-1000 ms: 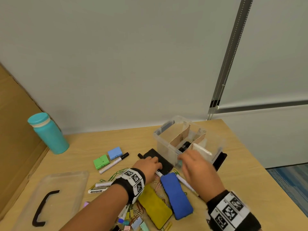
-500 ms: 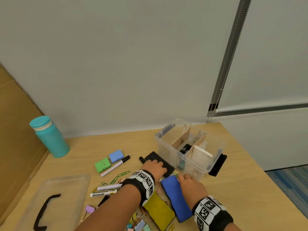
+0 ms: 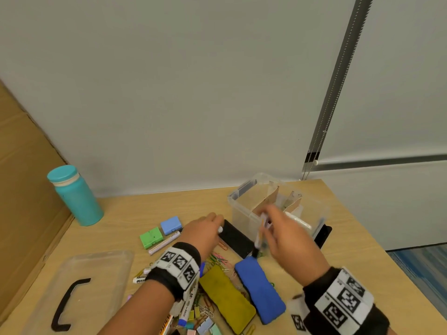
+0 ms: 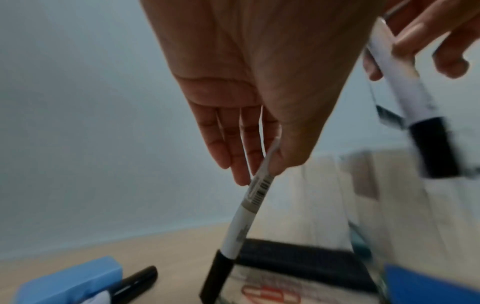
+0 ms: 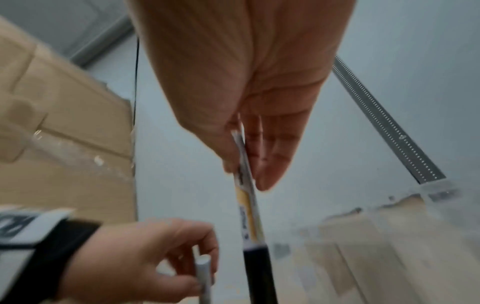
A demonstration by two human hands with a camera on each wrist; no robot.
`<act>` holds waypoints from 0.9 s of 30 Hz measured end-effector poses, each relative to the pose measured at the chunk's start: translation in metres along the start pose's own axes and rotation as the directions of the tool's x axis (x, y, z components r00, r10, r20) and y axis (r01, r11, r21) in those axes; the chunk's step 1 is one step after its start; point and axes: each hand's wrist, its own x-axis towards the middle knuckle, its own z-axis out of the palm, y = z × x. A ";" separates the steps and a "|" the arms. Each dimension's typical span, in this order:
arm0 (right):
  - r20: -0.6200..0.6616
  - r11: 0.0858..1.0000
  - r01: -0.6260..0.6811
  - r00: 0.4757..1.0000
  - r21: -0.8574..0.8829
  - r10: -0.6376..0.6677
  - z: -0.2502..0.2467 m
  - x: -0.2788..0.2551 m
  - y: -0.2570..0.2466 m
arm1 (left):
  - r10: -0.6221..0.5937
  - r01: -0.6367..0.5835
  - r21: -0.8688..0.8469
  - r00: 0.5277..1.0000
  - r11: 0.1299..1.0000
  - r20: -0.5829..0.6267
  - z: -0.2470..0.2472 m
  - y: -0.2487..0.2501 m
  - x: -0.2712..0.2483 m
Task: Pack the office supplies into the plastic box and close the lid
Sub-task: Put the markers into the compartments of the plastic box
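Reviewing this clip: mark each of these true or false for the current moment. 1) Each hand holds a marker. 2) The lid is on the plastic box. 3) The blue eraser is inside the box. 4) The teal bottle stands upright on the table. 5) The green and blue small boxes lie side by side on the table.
1) True: the left hand pinches a black-capped marker, and the right hand pinches another marker.
2) False: the lid lies on the table, apart from the open plastic box.
3) False: the blue eraser lies on the table.
4) True: teal bottle.
5) True: green box, blue box.
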 end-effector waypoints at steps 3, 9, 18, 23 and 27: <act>-0.266 0.996 -0.046 0.962 0.082 0.066 -0.018 0.019 0.005 | -0.080 0.060 -0.157 0.989 0.986 -0.125 -0.010 -0.018 -0.018; -0.210 0.931 -0.316 0.938 -0.181 0.277 0.004 0.059 0.030 | -0.186 0.131 -0.251 0.959 0.959 -0.213 -0.006 -0.041 -0.048; 0.107 0.886 -0.257 0.942 -0.385 0.320 0.040 0.080 0.026 | -0.281 0.228 -0.243 0.935 0.943 -0.215 0.006 -0.049 -0.069; -0.058 0.931 -0.230 0.973 -0.283 0.222 0.025 0.052 0.055 | -0.309 0.246 -0.266 0.924 0.932 -0.227 0.009 -0.050 -0.076; -0.212 0.870 -0.402 0.912 -0.287 0.351 0.014 0.027 0.093 | -0.364 0.171 -0.493 0.871 0.853 -0.329 0.005 -0.039 -0.079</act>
